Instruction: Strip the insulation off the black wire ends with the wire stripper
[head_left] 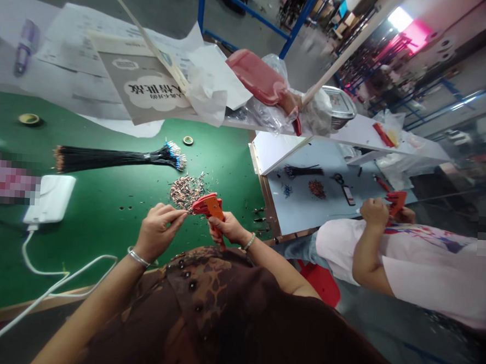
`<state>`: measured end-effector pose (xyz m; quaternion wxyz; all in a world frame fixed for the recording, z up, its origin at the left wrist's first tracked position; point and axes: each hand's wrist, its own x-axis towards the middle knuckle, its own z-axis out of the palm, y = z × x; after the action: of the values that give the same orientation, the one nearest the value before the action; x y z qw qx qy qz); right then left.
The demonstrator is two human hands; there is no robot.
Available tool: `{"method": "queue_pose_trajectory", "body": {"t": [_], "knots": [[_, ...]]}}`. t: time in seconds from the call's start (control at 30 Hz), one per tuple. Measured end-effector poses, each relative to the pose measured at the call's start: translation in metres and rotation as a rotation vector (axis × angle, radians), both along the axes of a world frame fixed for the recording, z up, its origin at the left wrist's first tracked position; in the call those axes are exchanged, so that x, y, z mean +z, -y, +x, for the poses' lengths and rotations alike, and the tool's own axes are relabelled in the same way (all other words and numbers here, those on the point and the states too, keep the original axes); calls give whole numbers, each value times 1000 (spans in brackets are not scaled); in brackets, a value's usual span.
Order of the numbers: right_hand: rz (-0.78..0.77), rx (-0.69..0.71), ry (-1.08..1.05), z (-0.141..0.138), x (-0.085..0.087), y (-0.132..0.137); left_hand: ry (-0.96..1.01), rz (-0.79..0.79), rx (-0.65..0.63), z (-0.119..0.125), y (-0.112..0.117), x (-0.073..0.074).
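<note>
My right hand (227, 229) is wrapped round the handles of an orange crimping tool (209, 206), held over the green table (101, 212). My left hand (157, 231) is pinched at the tool's jaws, fingertips together on something too small to make out. Just beyond the tool lies a pile of small metal terminals (187, 189). Further back a bundle of black wires (112, 158) with blue and white ends lies across the green surface.
A white power bank (51, 198) with a white cable (56, 280) lies at the left. Two tape rolls (28, 118) sit on the green surface. Papers and plastic bags cover the raised shelf (353, 136). A co-worker in a pink shirt (419, 264) holds a similar orange tool at the right.
</note>
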<state>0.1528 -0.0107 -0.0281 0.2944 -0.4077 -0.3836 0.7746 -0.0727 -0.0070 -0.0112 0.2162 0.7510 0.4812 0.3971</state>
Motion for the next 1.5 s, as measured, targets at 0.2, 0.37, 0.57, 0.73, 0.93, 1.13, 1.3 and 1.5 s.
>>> {"method": "queue_pose_trajectory", "body": {"t": [0.2, 0.37, 0.57, 0.73, 0.93, 1.13, 1.3, 1.5], "knots": [[-51, 21, -117, 11, 3, -5, 42, -42, 76, -5, 0, 2], [-55, 107, -153, 15, 4, -4, 56, -41, 58, -2, 0, 0], [-48, 193, -166, 11, 5, -3, 90, -37, 84, 6, 0, -4], [-61, 200, -145, 10, 6, -4, 91, -74, 81, 9, 2, -5], [-71, 198, -133, 10, 3, -5, 23, -22, 70, 11, 1, -4], [-41, 187, -69, 10, -1, -6, -40, 14, 12, 7, -3, -2], [21, 166, 36, 11, -4, -3, -30, -4, -31, 3, -4, 1], [23, 81, 84, 7, -5, 1, 40, -84, -45, 2, -2, -3]]}}
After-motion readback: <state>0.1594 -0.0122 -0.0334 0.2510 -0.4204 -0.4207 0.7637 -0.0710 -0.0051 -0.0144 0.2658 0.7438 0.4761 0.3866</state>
